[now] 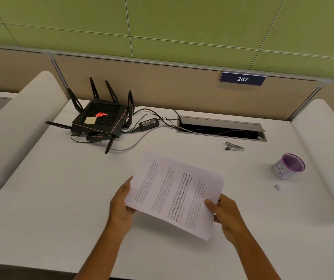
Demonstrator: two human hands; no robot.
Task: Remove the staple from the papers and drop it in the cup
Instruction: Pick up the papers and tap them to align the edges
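A stack of printed white papers [174, 193] is held tilted just above the white desk, at the centre of the head view. My left hand [121, 207] grips its left edge, and my right hand [225, 214] pinches its right edge with the thumb on top. I cannot make out the staple in the papers. A purple-rimmed paper cup [288, 166] stands upright at the right, apart from the papers. A grey staple remover [234, 146] lies beyond the papers, near the cable slot.
A black router [99, 120] with antennas, its power brick [149, 123] and cables sit at the back left. An open cable slot [221, 129] runs along the back. Small scraps [277, 187] lie in front of the cup. White side dividers flank the desk [61, 199].
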